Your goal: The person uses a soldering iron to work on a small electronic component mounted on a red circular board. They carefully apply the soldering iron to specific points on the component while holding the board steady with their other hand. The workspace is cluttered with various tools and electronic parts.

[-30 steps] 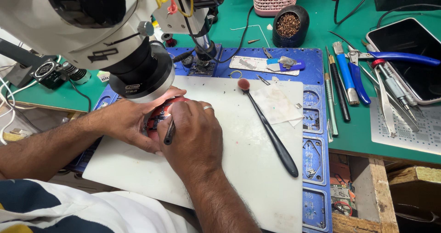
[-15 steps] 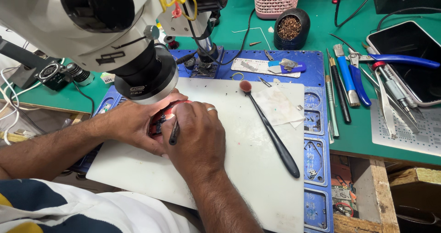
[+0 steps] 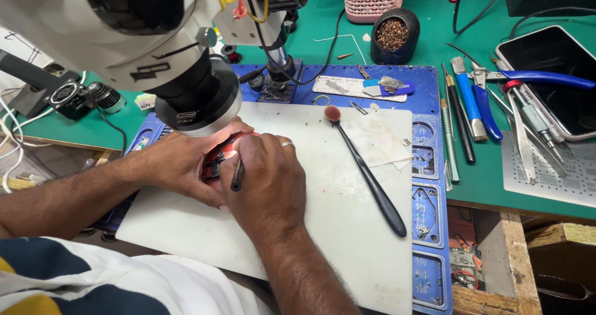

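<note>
your right hand (image 3: 270, 181) pinches a thin black tool (image 3: 236, 177), its long axis pointing up toward the red circuit board (image 3: 218, 157) your left hand (image 3: 180, 166) clamps under the microscope (image 3: 197, 98).

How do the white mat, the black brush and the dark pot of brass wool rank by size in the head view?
1. White mat, largest by far.
2. Black brush, long but thin.
3. Pot, smallest; it sits farther from the camera, so the gap with the brush is unsure.
</note>
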